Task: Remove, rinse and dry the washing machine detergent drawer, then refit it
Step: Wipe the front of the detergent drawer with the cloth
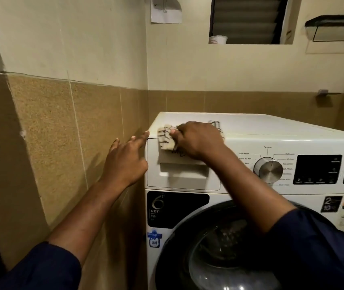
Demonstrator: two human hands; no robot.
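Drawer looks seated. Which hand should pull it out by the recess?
Left. The left hand is open and free beside the drawer front; the right hand is busy pressing a cloth on top.

The control panel (271,155) reads "Sanitize", "StainWash" and "Drum Clean" around the dial (269,170). The blue sticker (154,238) reads "Surf".

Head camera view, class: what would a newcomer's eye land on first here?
First, the right hand pressing a striped cloth on the front top edge of the white washing machine, above the closed detergent drawer. The left hand, fingers spread, reaches its left corner. Lower right, the dark round door.
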